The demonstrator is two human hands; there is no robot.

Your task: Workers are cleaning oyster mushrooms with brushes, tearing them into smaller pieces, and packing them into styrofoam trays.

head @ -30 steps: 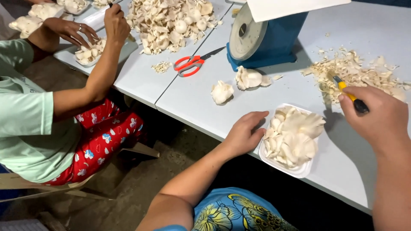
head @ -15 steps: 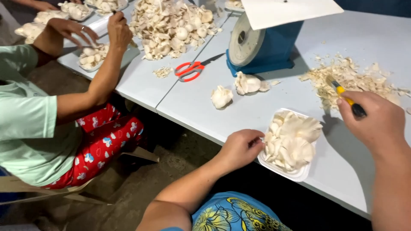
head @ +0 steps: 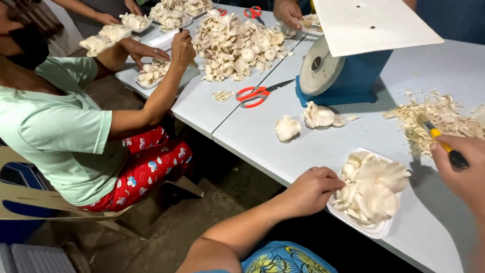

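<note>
Benches (head: 323, 146) of pale grey, pushed end to end, carry everything here. Biggest on them is the blue weighing scale (head: 348, 71) with its white pan, then the heap of oyster mushrooms (head: 237, 48) farther up, where a co-worker in a green shirt (head: 55, 126) fills a small tray.

Nearer, the white foam tray (head: 374, 230) sits at the bench edge, piled with trimmed mushrooms (head: 371, 189). The left hand (head: 310, 189) rests curled against the tray's near rim, steadying it. The right hand (head: 462, 174) is closed around a yellow-handled knife (head: 439, 141), its blade pointing at the trimmings (head: 434, 119).

Packing looks to be the step in hand; next would likely be taking a loose cluster (head: 287, 127) to trim. Red scissors (head: 255, 94) lie apart.
</note>
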